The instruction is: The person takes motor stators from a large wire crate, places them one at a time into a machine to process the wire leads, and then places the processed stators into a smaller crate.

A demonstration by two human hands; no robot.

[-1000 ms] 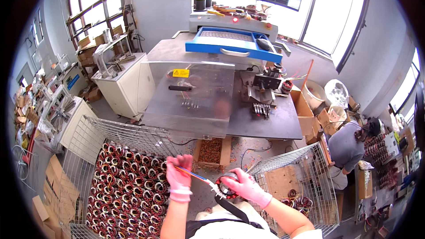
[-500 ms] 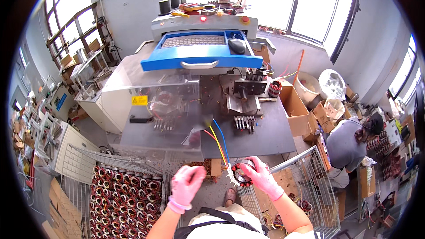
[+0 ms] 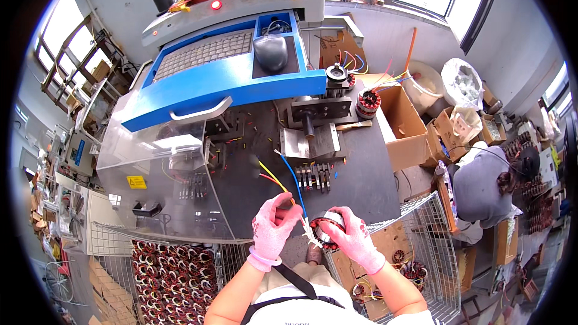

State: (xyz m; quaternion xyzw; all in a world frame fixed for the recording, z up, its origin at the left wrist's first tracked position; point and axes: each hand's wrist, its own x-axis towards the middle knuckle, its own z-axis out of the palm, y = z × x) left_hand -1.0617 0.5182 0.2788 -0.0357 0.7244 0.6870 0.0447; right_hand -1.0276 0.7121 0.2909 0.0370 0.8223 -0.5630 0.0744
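Note:
My right hand (image 3: pixel 354 238), in a pink glove, is closed round a motor stator (image 3: pixel 321 238), a ring with dark windings and a pale rim. White-tied leads come off the stator's left side. Blue wire (image 3: pixel 294 176) rises free from it toward the table. Close by, my left hand (image 3: pixel 272 229), also gloved in pink, has its fingers closed on the yellow and red wires (image 3: pixel 274 180), whose ends stick out above the fingertips. Both hands are at the front edge of the dark worktable (image 3: pixel 253 204).
Ahead stands a metal fixture (image 3: pixel 309 126) and a row of small terminal clamps (image 3: pixel 313 177). A blue keyboard drawer (image 3: pixel 241 87) juts over the table; a transparent cover (image 3: pixel 162 174) is at left. Wire baskets (image 3: pixel 421 222) hold stators. A cardboard box (image 3: pixel 406 150) and a crouching person (image 3: pixel 484 183) are at right.
My left hand has moved right and up and now grips the yellow and red wires. The view has come closer to the table and turned; the right hand still holds the stator.

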